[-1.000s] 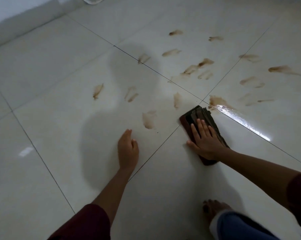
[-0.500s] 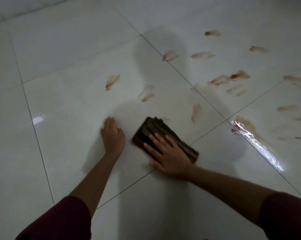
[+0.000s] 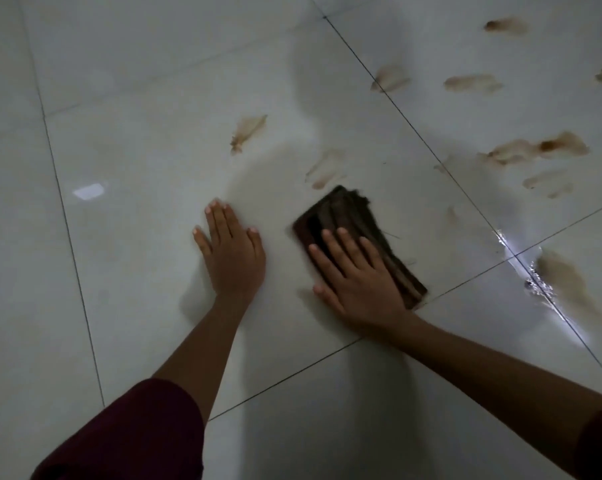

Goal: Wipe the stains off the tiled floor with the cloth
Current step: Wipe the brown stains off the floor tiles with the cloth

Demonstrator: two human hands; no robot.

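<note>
Now pressing cloth [image 3: 348, 220] flat under open right hand [image 3: 358, 278], nearest stain [image 3: 325, 168] just beyond, left hand [image 3: 232, 251] splayed empty on floor [image 3: 137, 150].

Right hand [image 3: 358, 282] presses cloth [image 3: 358, 233] flat; nearby stains [image 3: 325, 168] look faint.

You have one view only — the wide-angle head camera, looking forward and steeply down at the tiled floor [image 3: 126, 98] from above your own arms. It sits close: the left hand [image 3: 232, 251] and right hand [image 3: 356, 278] lie mid-frame, and both forearms run off the bottom edge. Grout lines slant across the frame — the view is tilted.
</note>
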